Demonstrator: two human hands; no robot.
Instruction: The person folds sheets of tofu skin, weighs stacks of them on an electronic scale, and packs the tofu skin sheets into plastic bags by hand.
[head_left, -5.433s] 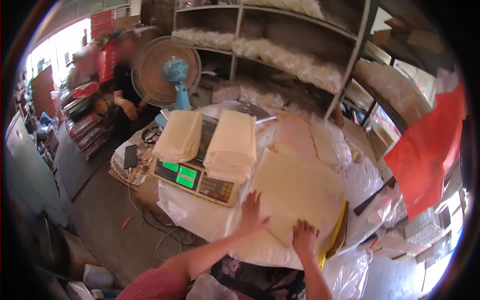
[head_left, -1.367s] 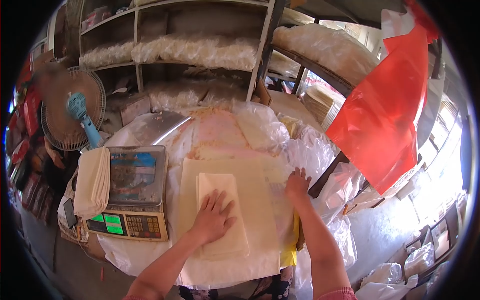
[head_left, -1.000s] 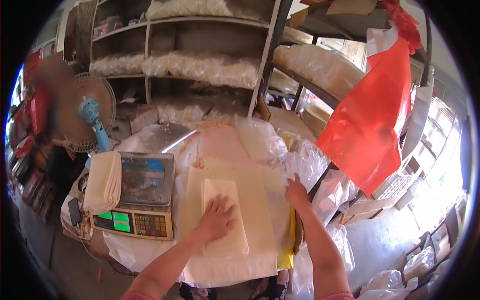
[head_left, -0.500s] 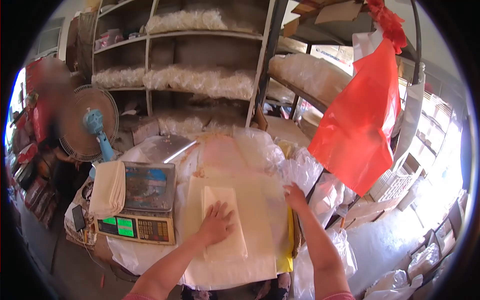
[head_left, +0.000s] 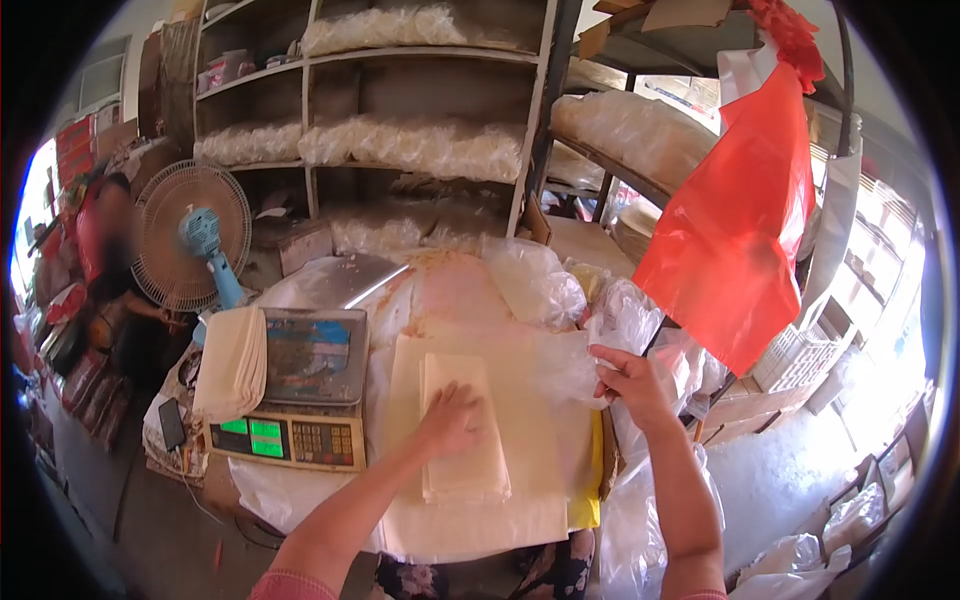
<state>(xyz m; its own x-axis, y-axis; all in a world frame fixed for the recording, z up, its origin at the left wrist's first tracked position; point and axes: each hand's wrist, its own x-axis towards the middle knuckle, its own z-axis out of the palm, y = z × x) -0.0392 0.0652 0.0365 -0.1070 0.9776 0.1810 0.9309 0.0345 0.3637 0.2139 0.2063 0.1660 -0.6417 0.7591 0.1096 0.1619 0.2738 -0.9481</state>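
My left hand [head_left: 453, 422], slightly blurred, rests on a folded stack of thin cream-coloured sheets [head_left: 466, 475], its fingers open against the top. Beneath the stack lies a larger flat sheet [head_left: 540, 500] of similar colour. Off to the right, my right hand [head_left: 632, 385] is raised with thumb and forefinger pinched on the edge of a clear plastic bag [head_left: 568, 368], which stretches leftward over the large sheet. The scale [head_left: 325, 440], with lit green displays, stands left of the stack. Another folded pile of cream sheets [head_left: 230, 360] lies on its left side.
A blue fan [head_left: 205, 235] stands behind the scale, and a phone [head_left: 171, 425] lies at its left. Crumpled clear bags [head_left: 540, 280] cover the table's far right. A red plastic sheet [head_left: 735, 230] hangs at right. Shelves [head_left: 420, 60] hold wrapped goods. A person [head_left: 105, 235] is at far left.
My right hand has risen and now pinches the clear bag, which has spread out beside it. My left hand stays on the folded stack, its fingers drawn in a little. The view has shifted slightly.
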